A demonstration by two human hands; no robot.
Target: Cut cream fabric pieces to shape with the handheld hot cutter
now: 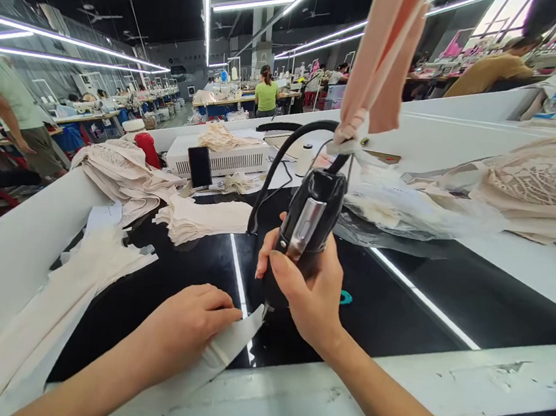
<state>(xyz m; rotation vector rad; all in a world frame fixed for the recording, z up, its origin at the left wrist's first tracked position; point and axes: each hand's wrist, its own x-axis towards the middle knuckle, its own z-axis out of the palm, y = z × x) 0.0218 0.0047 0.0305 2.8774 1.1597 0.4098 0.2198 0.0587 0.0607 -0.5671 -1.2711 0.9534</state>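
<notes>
My right hand (311,291) is wrapped round a black corded power tool (300,227) with a silver panel on its body. The tool hangs from a knotted pink fabric strip (380,60), and its narrow tip points down. Under that tip, at the table's front edge, lies the end of a pale fabric piece (239,336). My left hand (191,324) is closed on this fabric, fingers bent over it. The fabric's end meets or nearly meets the tip; I cannot tell which.
Stacked pale fabric pieces (207,219) lie behind on the black tabletop (409,328). A white vented box (233,160) has a phone (199,167) leaning on it. Clear plastic bags (407,205) and lace garments (549,183) cover the right side. A small teal ring (345,298) lies near my right hand.
</notes>
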